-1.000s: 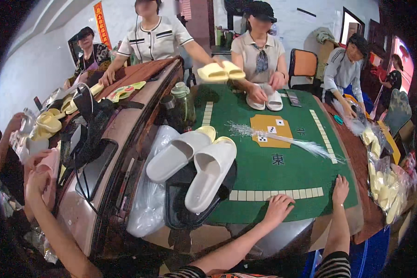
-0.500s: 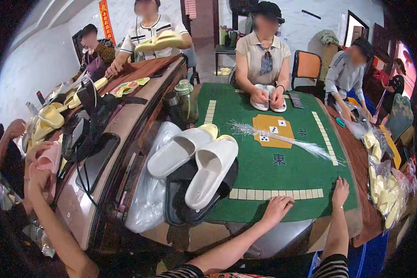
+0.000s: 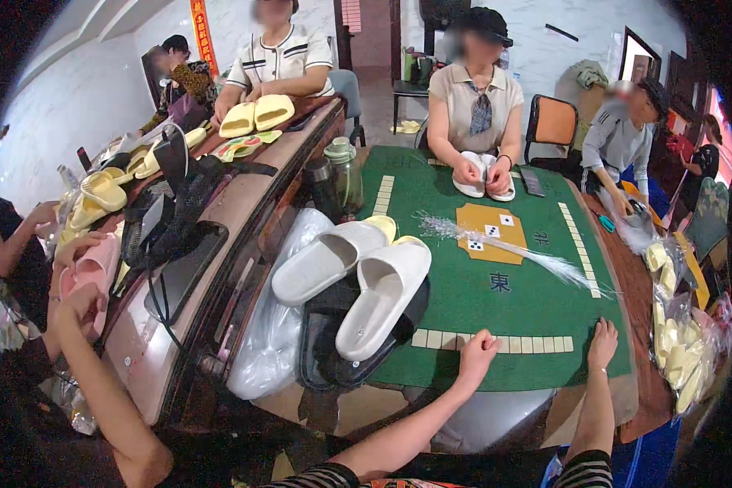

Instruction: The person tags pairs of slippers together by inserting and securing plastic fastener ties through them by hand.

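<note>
My left hand is closed above the printed row of white tiles along the near edge of the green mat. What its curled fingers hold, if anything, is hidden. Farther right, my right hand rests with its fingers lying on the mat's near right corner; nothing shows in it. Left of my hands lie a light grey slide slipper and another grey slide slipper, on top of black slippers. Across the mat's middle stretches a bundle of clear plastic strands.
Opposite, a person holds a pair of white slippers. A clear plastic bag, a dark bottle and a green-lidded jar stand or lie left. Bagged yellow slippers lie right. At far left, someone handles a pink slipper.
My left hand has lifted slightly and curled from lying flat into a closed shape. The person at the far left table has lowered the yellow slippers onto it. The view has shifted slightly.
</note>
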Tool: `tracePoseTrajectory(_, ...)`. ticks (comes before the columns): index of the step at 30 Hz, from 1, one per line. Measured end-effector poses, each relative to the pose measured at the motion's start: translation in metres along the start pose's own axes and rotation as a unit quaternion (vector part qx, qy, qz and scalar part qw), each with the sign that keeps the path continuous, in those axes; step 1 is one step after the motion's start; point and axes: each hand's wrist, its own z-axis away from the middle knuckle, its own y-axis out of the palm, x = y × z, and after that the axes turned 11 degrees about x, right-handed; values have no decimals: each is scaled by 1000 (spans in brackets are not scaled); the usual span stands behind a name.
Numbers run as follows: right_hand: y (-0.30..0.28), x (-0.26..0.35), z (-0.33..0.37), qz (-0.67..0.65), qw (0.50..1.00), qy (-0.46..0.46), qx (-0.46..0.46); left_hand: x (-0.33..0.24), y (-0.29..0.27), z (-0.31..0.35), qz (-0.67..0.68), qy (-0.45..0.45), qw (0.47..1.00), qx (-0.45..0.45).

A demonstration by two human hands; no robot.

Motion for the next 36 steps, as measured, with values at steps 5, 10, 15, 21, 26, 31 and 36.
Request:
tracePoseTrajectory(5, 7, -3, -3, 1, 1000, -6, 1, -7, -2, 0, 86, -52, 995, -10)
tracePoseTrajectory(10, 3, -5, -2, 17, 1000, -4, -15, -9, 2, -1, 129, -12, 991, -20)
tracePoseTrajectory(15, 11, -7, -2, 11, 1000, -11, -25, -7, -1, -1, 86, -23, 996, -27)
tracePoseTrajectory(21, 19, -13, -7, 7, 998, -47, -32, -2, -2, -3, 46, 42, 997, -44)
tracePoseTrajectory(26, 17, -25, -5, 2, 1000, -12, -2, -18, 2, -2, 56, 23, 998, -32)
tracePoseTrajectory(31, 19, -17, -6, -16, 1000, -25, 1, -16, -3, -3, 14, 19, 998, -51)
tracePoseTrajectory(36, 12, -18, -7, -59, 998, -27, 5, -13, -3, -7, 10, 27, 999, -43)
